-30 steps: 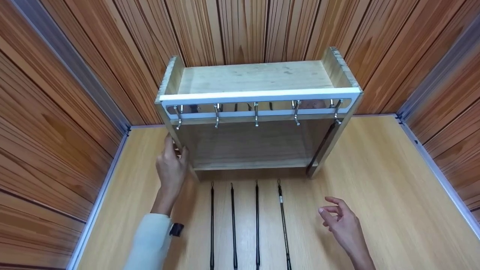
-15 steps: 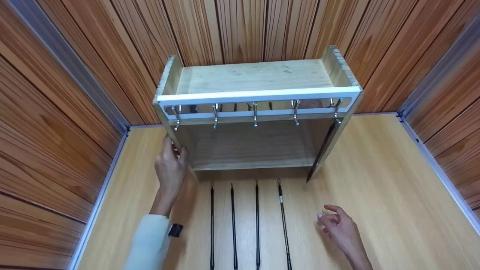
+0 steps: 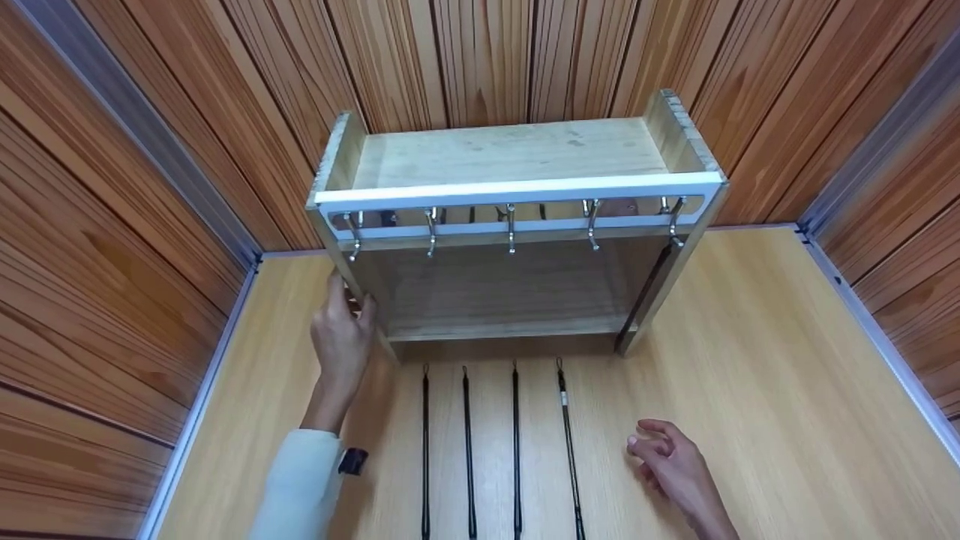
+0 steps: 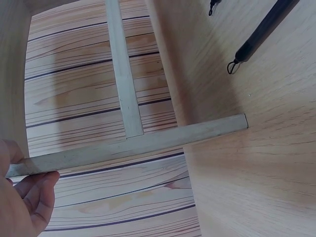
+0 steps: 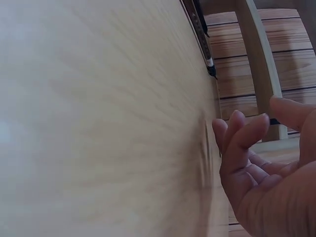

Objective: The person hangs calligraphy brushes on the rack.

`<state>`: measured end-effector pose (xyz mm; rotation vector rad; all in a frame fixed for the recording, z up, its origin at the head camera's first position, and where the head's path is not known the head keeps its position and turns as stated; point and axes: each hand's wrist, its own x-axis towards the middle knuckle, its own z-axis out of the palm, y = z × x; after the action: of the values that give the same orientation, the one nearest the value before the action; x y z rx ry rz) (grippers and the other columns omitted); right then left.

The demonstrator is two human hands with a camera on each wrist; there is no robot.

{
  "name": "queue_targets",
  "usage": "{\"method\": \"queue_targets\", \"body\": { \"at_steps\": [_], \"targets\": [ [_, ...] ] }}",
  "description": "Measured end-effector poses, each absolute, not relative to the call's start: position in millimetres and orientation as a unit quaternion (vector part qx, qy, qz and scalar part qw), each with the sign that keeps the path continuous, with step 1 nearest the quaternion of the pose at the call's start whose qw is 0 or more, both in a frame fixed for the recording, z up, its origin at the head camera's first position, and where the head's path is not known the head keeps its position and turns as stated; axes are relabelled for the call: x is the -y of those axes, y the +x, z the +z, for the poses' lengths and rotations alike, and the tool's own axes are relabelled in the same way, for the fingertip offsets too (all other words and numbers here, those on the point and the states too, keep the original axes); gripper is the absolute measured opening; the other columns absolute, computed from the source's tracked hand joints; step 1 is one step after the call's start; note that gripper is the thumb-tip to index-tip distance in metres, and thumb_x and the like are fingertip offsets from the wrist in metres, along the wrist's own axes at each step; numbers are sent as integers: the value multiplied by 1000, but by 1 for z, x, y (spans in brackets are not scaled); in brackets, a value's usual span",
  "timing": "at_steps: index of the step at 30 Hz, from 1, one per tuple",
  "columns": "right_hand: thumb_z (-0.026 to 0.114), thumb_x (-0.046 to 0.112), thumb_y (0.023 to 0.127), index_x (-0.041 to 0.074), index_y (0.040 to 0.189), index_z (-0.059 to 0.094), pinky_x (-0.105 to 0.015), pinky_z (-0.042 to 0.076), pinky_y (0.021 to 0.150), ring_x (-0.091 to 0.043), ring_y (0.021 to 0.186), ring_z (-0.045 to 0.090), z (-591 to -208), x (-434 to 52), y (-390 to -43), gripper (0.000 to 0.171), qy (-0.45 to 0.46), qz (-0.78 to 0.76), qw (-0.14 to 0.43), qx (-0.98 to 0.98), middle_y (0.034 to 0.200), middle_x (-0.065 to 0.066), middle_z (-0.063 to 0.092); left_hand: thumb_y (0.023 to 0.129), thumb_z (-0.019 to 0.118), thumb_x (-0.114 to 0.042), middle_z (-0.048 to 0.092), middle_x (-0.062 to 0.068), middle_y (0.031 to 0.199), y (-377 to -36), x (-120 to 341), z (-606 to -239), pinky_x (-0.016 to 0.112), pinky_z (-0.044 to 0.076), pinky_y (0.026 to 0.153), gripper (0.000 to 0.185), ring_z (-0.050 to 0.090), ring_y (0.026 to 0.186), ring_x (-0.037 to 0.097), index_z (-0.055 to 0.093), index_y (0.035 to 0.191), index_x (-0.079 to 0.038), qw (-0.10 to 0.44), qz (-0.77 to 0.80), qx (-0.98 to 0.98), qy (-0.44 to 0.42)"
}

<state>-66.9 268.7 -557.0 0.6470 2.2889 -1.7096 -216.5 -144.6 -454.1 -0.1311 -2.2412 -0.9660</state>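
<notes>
My left hand (image 3: 341,334) grips the left side panel of a wooden shelf rack (image 3: 517,154). In the left wrist view, thumb and fingers of the left hand (image 4: 34,200) pinch the panel's edge. A white rail (image 3: 517,195) with several metal hooks (image 3: 511,232) runs along the rack's front. From the rightmost hook hangs a slim dark rod (image 3: 645,296). Several similar looped rods (image 3: 516,450) lie side by side in front; one rod (image 3: 568,442) has a white band. My right hand (image 3: 679,469) hovers over the table, fingers loosely bent, holding nothing.
Wood-panelled walls (image 3: 487,60) enclose the back and both sides of the light wooden table (image 3: 765,337). Metal edging (image 3: 877,322) borders the table at the right. The rack stands near the back wall.
My right hand has moved slightly down and left. The hanging rod has swung forward and then back towards the rack's side panel. My left hand keeps its grip.
</notes>
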Motion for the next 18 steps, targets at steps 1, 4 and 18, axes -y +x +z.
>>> {"method": "queue_targets", "body": {
  "at_steps": [1, 4, 18],
  "targets": [
    [68, 19, 95, -4, 136, 49, -25, 44, 48, -21, 63, 60, -558, -267, -66, 50, 220, -585, 106, -773, 92, -8, 72, 96, 64, -2, 71, 21, 107, -217, 145, -454, 42, 58, 64, 44, 70, 79, 30, 51, 138, -2, 342, -372, 862, -50],
    [69, 17, 95, -5, 134, 50, -24, 43, 47, -20, 60, 59, -560, -263, -64, 49, 225, -595, 106, -764, 89, -9, 71, 95, 64, -2, 71, 21, 106, -216, 145, -454, 42, 58, 64, 44, 70, 78, 30, 51, 137, -1, 342, -374, 861, -51],
    [74, 20, 90, -5, 124, 58, -24, 40, 48, -16, 56, 52, -563, -246, -57, 45, 213, -555, 97, -798, 79, -6, 67, 94, 64, -2, 72, 22, 104, -219, 146, -456, 44, 58, 59, 44, 70, 74, 30, 51, 136, 0, 360, -375, 852, -58]
  ]
}}
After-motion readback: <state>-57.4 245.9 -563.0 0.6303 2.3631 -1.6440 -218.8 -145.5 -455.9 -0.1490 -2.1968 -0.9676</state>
